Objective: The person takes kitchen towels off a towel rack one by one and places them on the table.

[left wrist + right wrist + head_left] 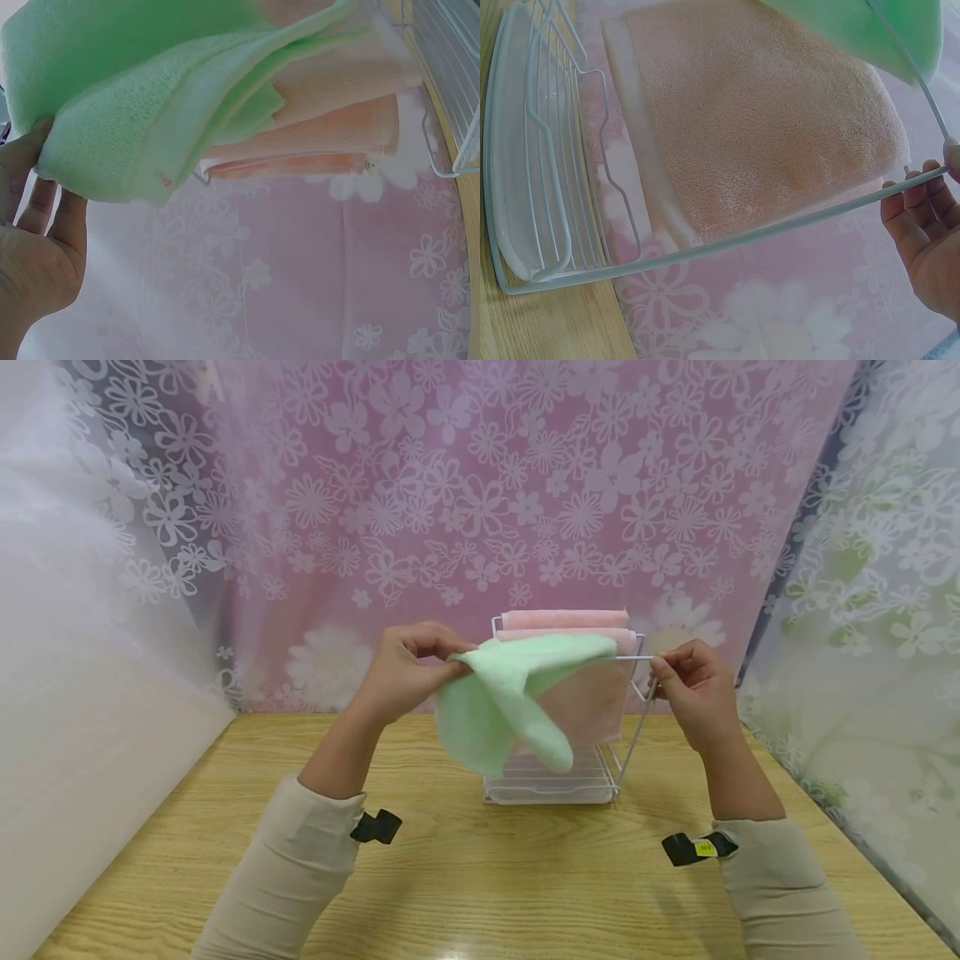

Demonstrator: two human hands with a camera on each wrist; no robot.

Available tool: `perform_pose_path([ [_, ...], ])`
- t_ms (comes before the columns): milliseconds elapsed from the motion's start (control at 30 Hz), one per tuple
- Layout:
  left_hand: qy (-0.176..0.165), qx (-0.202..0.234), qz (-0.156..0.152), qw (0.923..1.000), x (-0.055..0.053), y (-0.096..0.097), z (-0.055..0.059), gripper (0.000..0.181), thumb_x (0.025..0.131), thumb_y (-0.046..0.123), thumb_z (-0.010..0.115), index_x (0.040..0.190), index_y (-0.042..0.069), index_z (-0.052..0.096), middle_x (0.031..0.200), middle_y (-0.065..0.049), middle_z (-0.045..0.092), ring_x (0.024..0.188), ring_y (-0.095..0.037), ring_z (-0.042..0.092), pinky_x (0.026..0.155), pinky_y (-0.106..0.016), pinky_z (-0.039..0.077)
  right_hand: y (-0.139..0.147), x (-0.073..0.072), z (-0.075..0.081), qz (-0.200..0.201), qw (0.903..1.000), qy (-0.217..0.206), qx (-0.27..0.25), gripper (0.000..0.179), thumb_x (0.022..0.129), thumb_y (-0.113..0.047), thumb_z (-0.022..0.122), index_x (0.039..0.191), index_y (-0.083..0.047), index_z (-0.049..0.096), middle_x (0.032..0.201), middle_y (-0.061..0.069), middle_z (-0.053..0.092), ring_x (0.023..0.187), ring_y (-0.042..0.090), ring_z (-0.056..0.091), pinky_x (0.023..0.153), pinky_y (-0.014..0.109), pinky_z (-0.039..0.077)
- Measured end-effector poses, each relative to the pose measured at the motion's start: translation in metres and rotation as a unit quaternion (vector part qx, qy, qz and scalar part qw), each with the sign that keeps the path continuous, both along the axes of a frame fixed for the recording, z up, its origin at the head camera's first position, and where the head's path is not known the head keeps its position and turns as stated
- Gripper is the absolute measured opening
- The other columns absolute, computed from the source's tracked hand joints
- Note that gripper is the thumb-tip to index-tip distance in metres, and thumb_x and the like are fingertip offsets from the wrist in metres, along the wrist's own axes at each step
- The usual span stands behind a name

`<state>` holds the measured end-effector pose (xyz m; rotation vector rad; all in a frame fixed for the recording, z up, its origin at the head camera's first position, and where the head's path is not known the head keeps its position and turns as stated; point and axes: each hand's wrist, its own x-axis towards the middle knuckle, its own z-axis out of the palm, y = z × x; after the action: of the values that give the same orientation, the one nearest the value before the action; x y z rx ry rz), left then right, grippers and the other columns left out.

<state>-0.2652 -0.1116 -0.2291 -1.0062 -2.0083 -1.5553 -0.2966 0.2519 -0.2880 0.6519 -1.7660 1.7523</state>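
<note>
My left hand pinches a corner of a light green towel between thumb and fingers. The towel drapes over the front top bar of a white wire rack, its lower end hanging loose in folds. At the rack's upper right corner, my right hand grips the frame; the right wrist view shows its fingers around the white bar. Pink towels hang on the bars behind the green one. In the left wrist view, the green towel spreads out from the fingertips, partly covering the pink towels.
The rack's wire base with a white tray stands on a wooden table. Pink floral curtain hangs behind, with pale sheets on the left and flowered ones on the right. Black straps sit at both sleeves.
</note>
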Motion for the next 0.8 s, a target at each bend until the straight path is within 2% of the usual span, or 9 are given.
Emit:
perform_pose_path([
  [100,0.000,0.006,0.005,1.0000,0.001,-0.004,-0.002,0.012,0.080,-0.004,0.077,0.092,-0.003,0.076,0.090,-0.007,0.071,0.081,-0.021,0.063,0.068,-0.029,0.055,0.000,0.001,0.000,-0.002,1.0000,-0.002,0.003,0.015,0.093,-0.006,0.065,0.095,0.006,0.057,0.078,0.003,0.063,0.065,0.011,0.061,0.063,0.020,0.056],
  [233,-0.006,0.013,0.019,0.9997,0.001,-0.010,-0.004,0.010,0.080,-0.003,0.077,0.090,-0.003,0.076,0.090,-0.006,0.071,0.081,-0.022,0.064,0.067,-0.030,0.056,0.000,0.001,0.000,-0.002,1.0000,0.000,0.006,0.001,0.094,0.001,0.061,0.094,0.000,0.061,0.079,0.003,0.063,0.065,0.012,0.061,0.062,0.020,0.056],
  [333,-0.018,0.018,0.029,0.9993,0.001,-0.014,-0.006,0.010,0.080,-0.003,0.077,0.090,-0.003,0.076,0.090,-0.005,0.071,0.082,-0.022,0.064,0.067,-0.031,0.056,0.000,0.000,0.000,0.000,1.0000,0.002,0.006,0.007,0.094,0.006,0.057,0.094,0.001,0.061,0.079,0.004,0.063,0.065,0.012,0.061,0.061,0.021,0.056],
  [433,-0.031,0.022,0.035,0.9987,0.001,-0.019,-0.008,0.009,0.081,-0.004,0.076,0.090,-0.003,0.076,0.090,-0.004,0.071,0.081,-0.022,0.065,0.066,-0.031,0.056,0.001,-0.001,0.000,0.002,1.0000,0.003,0.007,0.001,0.094,0.003,0.059,0.095,0.004,0.059,0.080,0.004,0.064,0.065,0.013,0.062,0.061,0.021,0.056],
  [633,-0.050,0.027,0.048,0.9972,0.003,-0.031,-0.012,0.010,0.081,-0.006,0.075,0.091,-0.004,0.076,0.091,-0.004,0.070,0.079,-0.023,0.065,0.063,-0.031,0.057,0.001,-0.002,-0.002,-0.003,1.0000,0.005,0.007,0.016,0.092,-0.008,0.066,0.095,0.005,0.058,0.080,0.004,0.064,0.065,0.013,0.062,0.062,0.020,0.056],
  [800,-0.056,0.029,0.065,0.9959,0.004,-0.039,-0.014,0.009,0.082,-0.007,0.073,0.090,-0.005,0.076,0.092,-0.002,0.070,0.084,-0.022,0.066,0.062,-0.032,0.058,0.001,-0.001,-0.001,-0.004,1.0000,0.006,0.004,0.019,0.092,-0.010,0.067,0.094,0.006,0.058,0.080,0.003,0.064,0.065,0.013,0.062,0.062,0.020,0.056],
])
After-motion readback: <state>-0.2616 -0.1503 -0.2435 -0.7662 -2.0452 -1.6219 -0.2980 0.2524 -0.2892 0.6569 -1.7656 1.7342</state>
